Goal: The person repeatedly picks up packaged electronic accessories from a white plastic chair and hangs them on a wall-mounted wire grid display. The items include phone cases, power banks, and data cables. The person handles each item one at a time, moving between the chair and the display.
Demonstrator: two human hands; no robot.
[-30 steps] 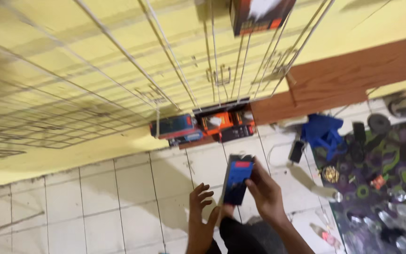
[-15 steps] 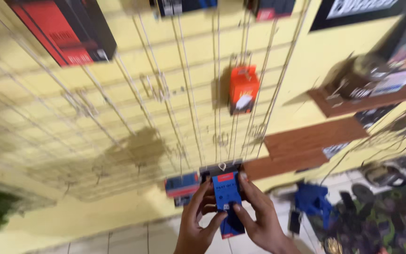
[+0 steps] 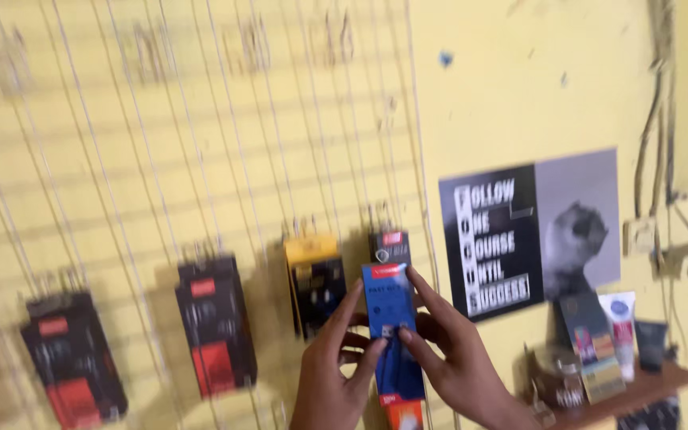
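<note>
**Steadily, both hands lifted a blue packet to the wire rack**

Head view: the left hand point(image 3: 336, 374) and right hand point(image 3: 451, 358) were close together, both gripping a blue packet point(image 3: 394, 330) held upright against the wire rack point(image 3: 201, 159), just below a black packet point(image 3: 390, 243). Keeping it level and lining its top up with a hook probably mattered most.
</note>
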